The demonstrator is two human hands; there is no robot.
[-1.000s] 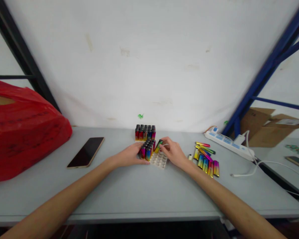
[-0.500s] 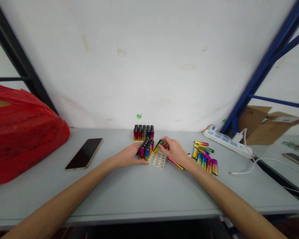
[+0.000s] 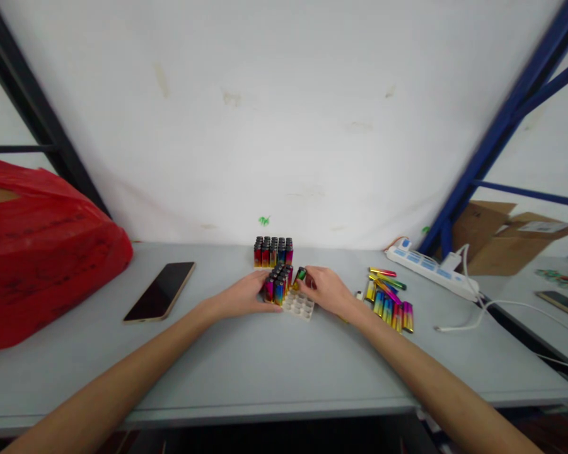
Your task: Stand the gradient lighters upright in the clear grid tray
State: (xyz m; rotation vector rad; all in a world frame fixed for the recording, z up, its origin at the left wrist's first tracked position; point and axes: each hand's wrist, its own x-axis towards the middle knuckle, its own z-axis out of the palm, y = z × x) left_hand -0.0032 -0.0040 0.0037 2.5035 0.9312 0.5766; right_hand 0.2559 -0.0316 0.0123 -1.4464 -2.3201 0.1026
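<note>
A white tray [image 3: 299,308] with round pockets sits mid-table, its left part filled with upright, shiny, multicoloured lighters [image 3: 278,289] with black tops. My left hand [image 3: 246,294] is curled round the left side of this group, thumb along the near edge, steadying the tray; its far fingers are partly hidden behind the lighters. Between the fingers of my right hand [image 3: 324,288] is a green-and-gold lighter [image 3: 299,277], nearly upright above the pockets beside the filled rows. Whether its base is inside a pocket I cannot tell.
Behind stands another block of upright lighters [image 3: 273,252]. Loose lighters [image 3: 388,302] lie in a pile to the right, near a white power strip [image 3: 432,271] with a cable. A phone [image 3: 161,292] and a red plastic bag [image 3: 47,252] are on the left; a cardboard box [image 3: 505,236] is far right.
My right hand has brought the green-and-gold lighter slightly closer to the filled rows and tipped it more upright. A loose red lighter beside the tray is now mostly covered by that hand.
</note>
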